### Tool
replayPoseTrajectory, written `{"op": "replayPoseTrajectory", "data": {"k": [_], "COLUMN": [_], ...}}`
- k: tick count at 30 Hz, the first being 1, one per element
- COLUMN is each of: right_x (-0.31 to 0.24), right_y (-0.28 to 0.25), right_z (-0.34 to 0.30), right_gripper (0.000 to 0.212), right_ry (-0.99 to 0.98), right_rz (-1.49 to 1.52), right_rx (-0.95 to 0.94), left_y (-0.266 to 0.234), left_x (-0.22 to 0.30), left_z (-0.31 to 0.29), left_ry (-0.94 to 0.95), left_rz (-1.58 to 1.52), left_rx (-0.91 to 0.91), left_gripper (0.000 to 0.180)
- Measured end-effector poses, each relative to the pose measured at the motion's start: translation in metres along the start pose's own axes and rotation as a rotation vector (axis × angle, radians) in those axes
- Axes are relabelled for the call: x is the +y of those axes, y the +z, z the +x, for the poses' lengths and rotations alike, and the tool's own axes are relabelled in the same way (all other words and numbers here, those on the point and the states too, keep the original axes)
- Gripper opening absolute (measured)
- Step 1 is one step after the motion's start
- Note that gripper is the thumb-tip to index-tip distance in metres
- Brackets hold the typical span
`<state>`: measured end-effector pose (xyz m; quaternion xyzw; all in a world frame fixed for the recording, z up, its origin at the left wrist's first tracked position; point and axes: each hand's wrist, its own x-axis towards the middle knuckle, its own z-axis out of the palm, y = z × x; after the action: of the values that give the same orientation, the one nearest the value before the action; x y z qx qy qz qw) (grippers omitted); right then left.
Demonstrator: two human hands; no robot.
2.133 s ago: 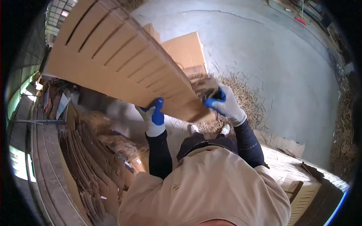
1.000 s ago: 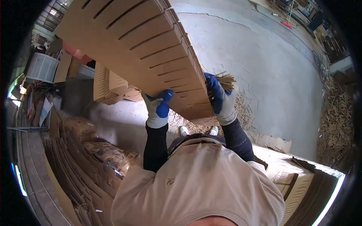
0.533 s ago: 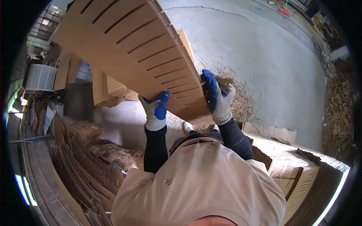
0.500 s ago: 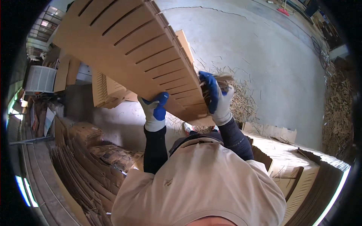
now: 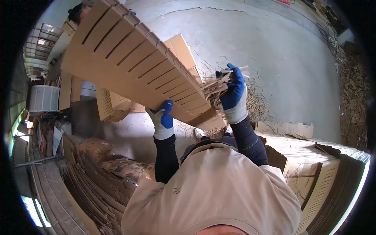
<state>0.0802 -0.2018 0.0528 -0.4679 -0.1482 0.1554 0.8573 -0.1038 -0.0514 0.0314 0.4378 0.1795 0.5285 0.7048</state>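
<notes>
A long stack of brown cardboard sheets (image 5: 102, 72) with a row of parallel slots is held up slantwise in front of me, reaching to the upper left. My left hand (image 5: 161, 119), in a white glove with blue coating, is closed on its lower edge, thumb on the near face. At the right-hand edge of the stack, my right hand (image 5: 235, 92), gloved the same way, closes around a bunch of thin cardboard strips (image 5: 213, 87). Some strips poke out past its fingers. Whether they are fully apart from the sheets I cannot tell.
Loose strips (image 5: 258, 103) litter the floor below my right hand. Cardboard pieces (image 5: 181, 51) lie beyond the stack. Cardboard stacks stand at left (image 5: 92, 186) and right (image 5: 309, 164). Another person's head (image 5: 76, 13) shows at upper left, near a pale ribbed bin (image 5: 44, 98).
My right hand has moved slightly right and turned, and the strips in it now show clearly beside the edge. The cardboard stack has shifted a little down in view; my left hand keeps its hold.
</notes>
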Motion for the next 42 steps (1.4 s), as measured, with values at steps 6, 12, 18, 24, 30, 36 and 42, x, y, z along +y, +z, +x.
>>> {"op": "replayPoseTrajectory", "data": {"k": [6, 12, 18, 24, 30, 36, 42], "right_x": [-0.005, -0.029, -0.002, 0.018, 0.011, -0.017, -0.054], "right_y": [-0.025, -0.042, -0.088, -0.077, -0.095, -0.102, -0.048], "right_z": [-0.002, -0.011, -0.019, -0.02, -0.007, -0.007, -0.009], "right_gripper": [0.058, 0.046, 0.032, 0.033, 0.061, 0.061, 0.086], "right_ry": [-0.049, 0.115, -0.206, 0.081, 0.094, 0.105, -0.266], "right_rz": [0.102, -0.258, -0.529, 0.001, 0.071, -0.664, -0.811], "right_rx": [-0.23, -0.553, -0.338, -0.065, -0.198, -0.489, -0.715], "left_y": [0.017, 0.037, 0.068, 0.07, 0.074, 0.04, -0.023], "left_x": [0.004, 0.01, 0.005, 0.001, -0.011, -0.033, -0.04], "left_z": [-0.011, -0.02, -0.013, -0.015, -0.016, -0.009, 0.017], "left_ry": [-0.049, -0.258, -0.155, -0.058, -0.085, -0.181, -0.214], "left_rz": [0.025, -0.019, 0.244, 0.282, 0.205, 0.138, -0.251], "left_rx": [-0.062, -0.185, -0.342, -0.36, -0.325, -0.214, -0.187], "left_gripper": [0.055, 0.065, 0.068, 0.074, 0.067, 0.067, 0.073]}}
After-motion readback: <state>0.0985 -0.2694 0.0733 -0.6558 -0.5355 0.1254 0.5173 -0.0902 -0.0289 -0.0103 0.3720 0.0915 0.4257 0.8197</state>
